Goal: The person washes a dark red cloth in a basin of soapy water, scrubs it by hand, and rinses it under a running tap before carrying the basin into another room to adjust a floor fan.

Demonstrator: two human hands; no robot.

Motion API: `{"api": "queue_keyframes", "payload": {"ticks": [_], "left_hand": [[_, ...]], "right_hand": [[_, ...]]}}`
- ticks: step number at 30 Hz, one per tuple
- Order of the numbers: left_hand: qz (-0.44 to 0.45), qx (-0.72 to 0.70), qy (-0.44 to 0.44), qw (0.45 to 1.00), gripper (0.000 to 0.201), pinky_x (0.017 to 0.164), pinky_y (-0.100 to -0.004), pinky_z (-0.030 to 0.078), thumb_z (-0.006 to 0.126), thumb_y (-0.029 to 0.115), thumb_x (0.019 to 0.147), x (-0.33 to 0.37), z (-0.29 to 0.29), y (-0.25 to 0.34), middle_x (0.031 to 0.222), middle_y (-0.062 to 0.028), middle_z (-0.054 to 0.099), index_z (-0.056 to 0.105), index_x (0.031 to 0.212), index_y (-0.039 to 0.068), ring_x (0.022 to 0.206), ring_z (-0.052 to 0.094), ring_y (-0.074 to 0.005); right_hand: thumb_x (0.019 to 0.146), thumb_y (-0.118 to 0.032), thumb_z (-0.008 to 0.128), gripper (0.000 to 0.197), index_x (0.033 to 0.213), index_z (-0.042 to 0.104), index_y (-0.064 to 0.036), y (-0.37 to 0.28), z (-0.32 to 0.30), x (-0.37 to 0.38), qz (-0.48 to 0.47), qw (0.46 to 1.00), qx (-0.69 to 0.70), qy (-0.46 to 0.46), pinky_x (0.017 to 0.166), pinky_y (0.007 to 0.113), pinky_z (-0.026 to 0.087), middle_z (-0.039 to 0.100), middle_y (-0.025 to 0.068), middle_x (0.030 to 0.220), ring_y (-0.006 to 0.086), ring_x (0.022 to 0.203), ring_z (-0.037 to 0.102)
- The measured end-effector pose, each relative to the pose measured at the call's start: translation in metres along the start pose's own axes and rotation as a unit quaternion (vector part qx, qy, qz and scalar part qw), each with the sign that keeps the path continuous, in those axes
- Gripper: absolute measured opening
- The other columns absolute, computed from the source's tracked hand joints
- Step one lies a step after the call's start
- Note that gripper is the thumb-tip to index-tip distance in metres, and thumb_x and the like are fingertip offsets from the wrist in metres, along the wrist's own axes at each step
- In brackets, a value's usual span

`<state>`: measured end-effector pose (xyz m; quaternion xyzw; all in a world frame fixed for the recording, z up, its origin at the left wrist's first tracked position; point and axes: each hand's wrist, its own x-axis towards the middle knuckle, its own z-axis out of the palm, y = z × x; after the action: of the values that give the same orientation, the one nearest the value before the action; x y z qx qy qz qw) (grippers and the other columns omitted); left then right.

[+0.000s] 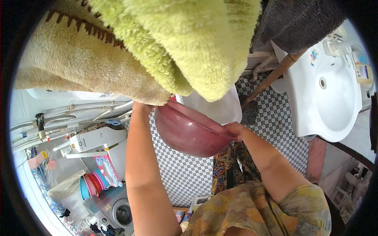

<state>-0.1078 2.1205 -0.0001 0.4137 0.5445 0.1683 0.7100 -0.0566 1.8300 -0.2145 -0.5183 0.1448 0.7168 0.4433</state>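
Note:
Between my two hands a large dark-pink plastic basin (187,131) hangs tilted above the tiled floor, its outer side turned toward me. My right hand (236,130) is closed on the basin's right rim. At the far left end of the rim is my left hand (143,107), gripping there too; its fingertips are partly covered by a tan towel (94,59). Just beyond the basin stands a white tub (220,108), partly hidden by the basin and a fluffy yellow-green towel (204,43). What lies inside the basin cannot be seen.
A dark grey towel (295,23) hangs at upper right above a mop with a wooden handle (275,76). Right of it is a white washbasin (334,100). At left are a washing machine (116,212), stacked coloured bowls (92,183) and wall pipes (90,106). Checkered tiles (185,179) cover the floor.

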Motion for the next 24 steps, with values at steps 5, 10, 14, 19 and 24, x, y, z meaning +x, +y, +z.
{"api": "queue_keyframes", "payload": {"ticks": [5, 10, 14, 19, 24], "left_hand": [[0.046, -0.079, -0.119, 0.989, 0.03, 0.055, -0.0294, 0.045, 0.039, 0.037, 0.084, 0.029, -0.017, -0.007, 0.092, -0.0017, 0.056, 0.049, 0.102, 0.015, 0.076, 0.052, -0.0168], [0.002, -0.065, -0.029, 0.997, 0.03, 0.055, -0.0296, 0.045, 0.045, 0.037, 0.081, 0.012, -0.008, -0.014, 0.09, -0.0026, 0.055, 0.049, 0.1, 0.015, 0.076, 0.052, -0.0162], [-0.051, 0.188, -0.007, 0.981, 0.033, 0.044, -0.0255, 0.033, 0.055, 0.037, 0.073, 0.015, -0.046, -0.026, 0.07, -0.0003, 0.052, 0.05, 0.093, 0.012, 0.057, 0.047, -0.0124], [-0.031, 0.175, -0.039, 0.983, 0.026, 0.059, -0.0286, 0.045, 0.061, 0.021, 0.07, 0.006, -0.081, -0.066, 0.076, -0.005, 0.056, 0.053, 0.087, 0.003, 0.066, 0.054, -0.0156], [0.009, 0.163, -0.016, 0.986, 0.033, 0.064, -0.0287, 0.046, 0.063, 0.008, 0.067, -0.016, -0.146, -0.176, 0.081, -0.0048, 0.057, 0.05, 0.096, 0.001, 0.07, 0.054, -0.015]], "right_hand": [[0.066, -0.014, 0.066, 0.021, 0.079, 0.061, 0.0024, 0.029, -0.001, 0.029, -0.053, 0.994, -0.069, -0.061, 0.058, 0.03, 0.044, 0.06, 0.0097, 0.08, 0.0177, 0.068, 0.055], [0.071, -0.015, 0.063, 0.021, 0.083, 0.062, 0.0019, 0.051, -0.013, 0.035, -0.081, 0.975, -0.199, -0.061, 0.059, 0.028, 0.046, 0.061, 0.008, 0.08, 0.0152, 0.067, 0.056], [0.072, -0.013, 0.061, 0.017, 0.082, 0.062, 0.001, 0.035, -0.011, 0.028, -0.017, 0.967, -0.249, 0.06, 0.055, 0.031, 0.047, 0.061, 0.007, 0.077, 0.0165, 0.065, 0.057], [0.077, -0.011, 0.049, 0.029, 0.105, 0.053, -0.0043, 0.004, -0.065, 0.051, -0.136, 0.946, -0.233, 0.18, 0.074, 0.036, 0.044, 0.056, 0.0106, 0.101, 0.0231, 0.091, 0.053], [0.08, -0.014, 0.047, 0.055, 0.131, 0.025, -0.013, -0.044, -0.054, 0.05, -0.192, 0.94, -0.178, 0.22, 0.09, 0.034, 0.035, 0.032, 0.011, 0.13, 0.0272, 0.115, 0.037]]}}
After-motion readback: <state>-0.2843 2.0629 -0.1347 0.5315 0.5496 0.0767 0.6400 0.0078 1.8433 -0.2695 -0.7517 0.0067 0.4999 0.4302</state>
